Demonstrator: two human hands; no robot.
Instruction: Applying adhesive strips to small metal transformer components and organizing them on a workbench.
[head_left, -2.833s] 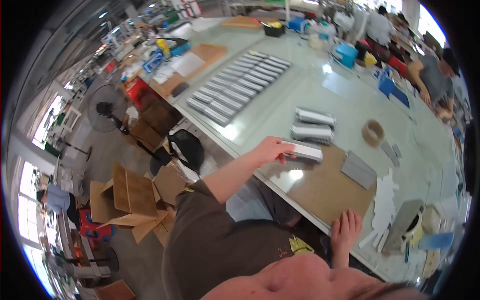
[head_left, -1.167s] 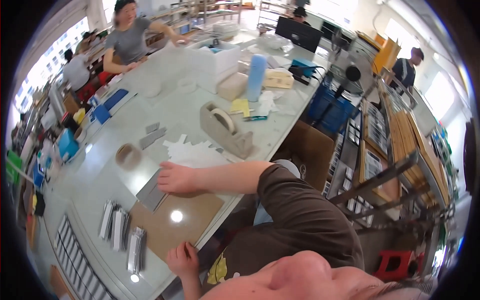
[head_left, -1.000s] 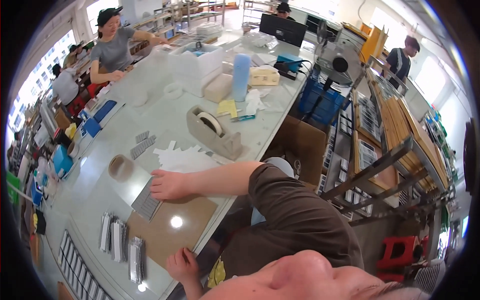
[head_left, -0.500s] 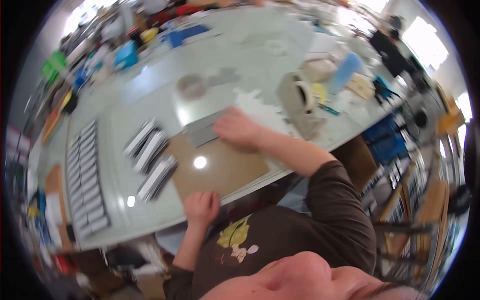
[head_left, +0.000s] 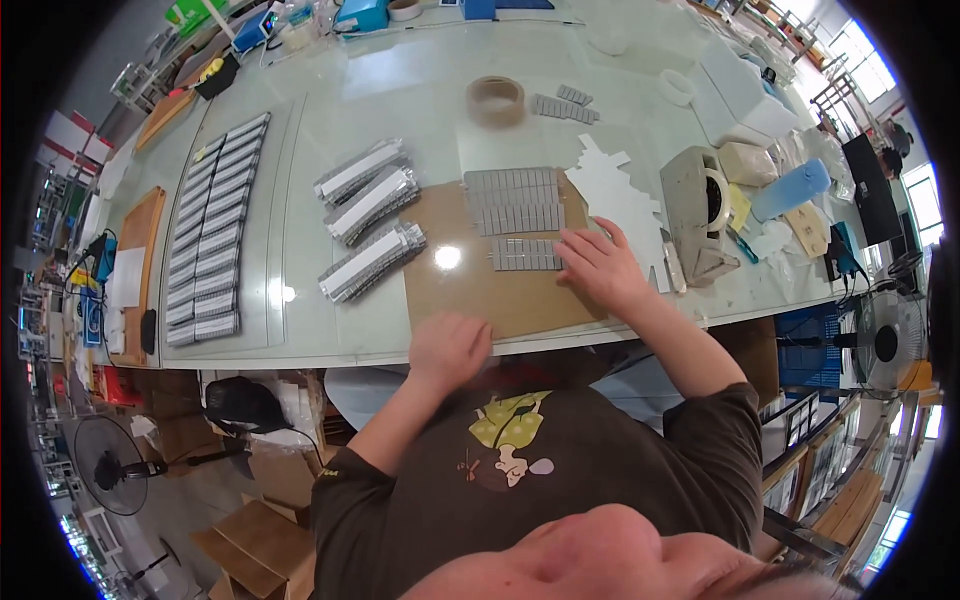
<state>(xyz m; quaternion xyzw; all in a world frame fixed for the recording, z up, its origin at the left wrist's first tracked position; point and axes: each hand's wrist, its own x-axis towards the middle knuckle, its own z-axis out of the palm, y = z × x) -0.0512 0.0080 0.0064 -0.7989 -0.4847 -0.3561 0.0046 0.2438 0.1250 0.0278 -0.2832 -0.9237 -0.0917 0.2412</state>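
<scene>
A brown board point(head_left: 500, 300) lies at the table's front edge. On its upper part is a grey sheet of narrow segmented strips point(head_left: 515, 200), and a shorter grey strip piece point(head_left: 524, 255) lies just nearer to me. My right hand point(head_left: 603, 265) rests at this shorter piece's right end, its fingertips touching it and its fingers partly spread. My left hand point(head_left: 450, 348) lies on the board's near left corner, fingers curled in, with nothing visible in them. Left of the board lie three bundles of grey strips point(head_left: 372, 262) with white tops.
Two long rows of similar bundles point(head_left: 215, 225) fill the table's left side. Beyond the board are a tape roll point(head_left: 495, 101) and small grey strips point(head_left: 566, 106). To the right lie white cut sheets point(head_left: 615, 195), a knife point(head_left: 673, 265), a tape dispenser point(head_left: 695, 205) and a blue bottle point(head_left: 793, 188).
The whole view has shifted and sharpened. My right hand is now at the shorter strip piece, which shows apart from the larger sheet. My left hand stays near the board's front left corner.
</scene>
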